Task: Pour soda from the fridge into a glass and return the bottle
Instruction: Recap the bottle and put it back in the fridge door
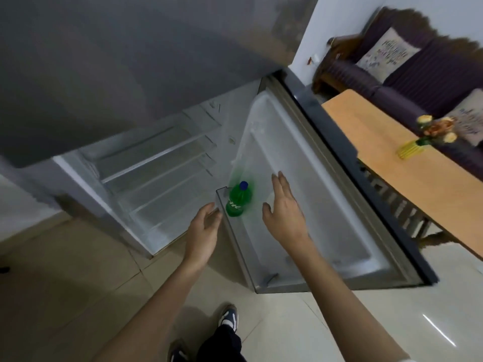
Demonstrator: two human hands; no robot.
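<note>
A green soda bottle [239, 200] with a blue cap stands upright in the bottom shelf of the open fridge door [308, 194]. My left hand [205, 232] hovers just left of the shelf's corner, fingers apart and empty. My right hand [283, 207] is spread open to the right of the bottle, over the door's inner lining, a short gap away from it. Neither hand touches the bottle. The fridge interior [162, 178] shows bare white shelves. No glass is in view.
A wooden table [392, 163] stands right of the fridge door, with a small vase of flowers [428, 134] on it. Behind it is a dark sofa with cushions [389, 53]. Pale floor tiles lie below, and my shoe [230, 318] is near the bottom.
</note>
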